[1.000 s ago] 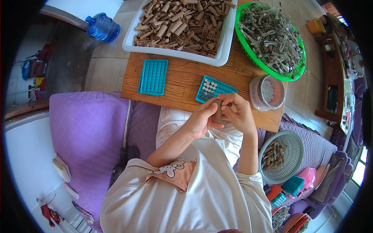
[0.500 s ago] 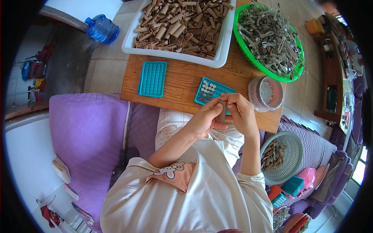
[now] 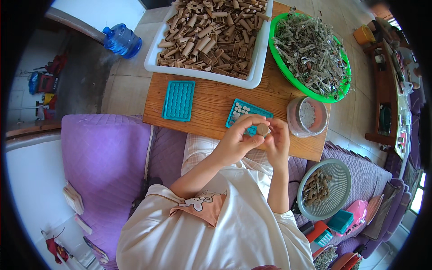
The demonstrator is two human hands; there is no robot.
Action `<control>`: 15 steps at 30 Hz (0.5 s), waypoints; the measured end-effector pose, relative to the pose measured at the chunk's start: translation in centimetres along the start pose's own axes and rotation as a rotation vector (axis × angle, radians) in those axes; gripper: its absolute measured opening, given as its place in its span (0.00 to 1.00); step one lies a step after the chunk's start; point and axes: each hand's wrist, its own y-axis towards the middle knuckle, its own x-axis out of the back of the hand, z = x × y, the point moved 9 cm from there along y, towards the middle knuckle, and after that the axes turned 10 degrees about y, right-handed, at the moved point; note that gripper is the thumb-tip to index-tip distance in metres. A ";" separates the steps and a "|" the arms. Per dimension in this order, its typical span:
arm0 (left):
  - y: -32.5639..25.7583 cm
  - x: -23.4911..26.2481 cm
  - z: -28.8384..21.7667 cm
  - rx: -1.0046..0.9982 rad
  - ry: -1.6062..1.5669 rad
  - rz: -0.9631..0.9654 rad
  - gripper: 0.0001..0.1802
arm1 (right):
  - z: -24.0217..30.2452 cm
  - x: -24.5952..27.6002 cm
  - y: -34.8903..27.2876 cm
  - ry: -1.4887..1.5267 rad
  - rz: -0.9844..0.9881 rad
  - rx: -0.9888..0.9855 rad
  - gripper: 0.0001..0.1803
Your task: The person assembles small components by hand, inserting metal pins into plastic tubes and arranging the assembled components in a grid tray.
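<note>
Two hands, a left hand (image 3: 240, 139) and a right hand (image 3: 279, 140), on one brown piece (image 3: 263, 130). Beyond them, at least two teal trays (image 3: 178, 101), one white bin (image 3: 204, 78), one green basket (image 3: 275, 51); rightward, one tub (image 3: 294, 119), one grey basket (image 3: 333, 195).

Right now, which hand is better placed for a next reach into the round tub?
Probably the right hand: it is nearer the round tub, while the left hand sits farther left. Both hold the brown piece.

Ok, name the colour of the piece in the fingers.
The piece is light brown, best in the head view.
</note>
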 end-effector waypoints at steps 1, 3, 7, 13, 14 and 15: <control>-0.1 0.0 -0.5 -0.034 0.013 -0.021 0.16 | 0.5 -0.2 -0.4 -0.118 -0.025 0.033 0.25; -0.3 -0.3 -0.9 -0.067 0.027 -0.029 0.15 | 0.7 -0.5 -1.1 -0.204 -0.048 0.044 0.24; -0.4 -0.4 -2.3 -0.122 0.274 -0.095 0.17 | 2.8 -0.2 -1.5 -0.446 -0.078 0.130 0.18; -1.1 -1.8 -7.3 -0.534 1.024 -0.023 0.18 | 6.6 -1.2 -0.7 -0.673 0.139 0.121 0.16; -0.9 -2.3 -7.2 -0.521 1.132 0.050 0.18 | 6.8 -1.4 -0.7 -0.705 0.185 0.097 0.16; -0.7 -2.2 -7.2 -0.519 1.133 0.049 0.18 | 7.1 -1.6 -0.7 -0.720 0.222 0.093 0.16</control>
